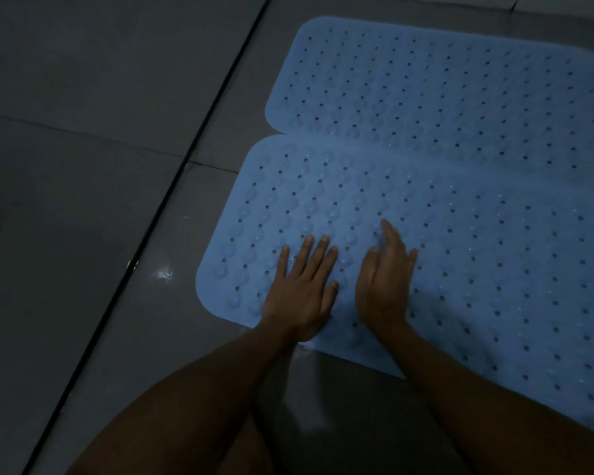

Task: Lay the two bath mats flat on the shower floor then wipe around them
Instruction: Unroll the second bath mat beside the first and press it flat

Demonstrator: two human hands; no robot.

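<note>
My only view comes from the head camera, angled steeply down and forward, close above the tiled floor (83,207); no second view overlaps.

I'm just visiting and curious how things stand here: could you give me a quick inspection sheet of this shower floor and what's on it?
Surface: dark grey floor tiles, glossy with small wet glints; a dark groove runs diagonally.
Job's things: near blue mat and far blue mat lie flat side by side, with the near mat's far edge overlapping the far one.
Clutter: nothing seen.
Hands: left hand flat, fingers spread, on the near mat; right hand beside it, also pressing the mat.
Cables: nothing seen.
Surroundings: dim light; no wiping cloth in view.
</note>
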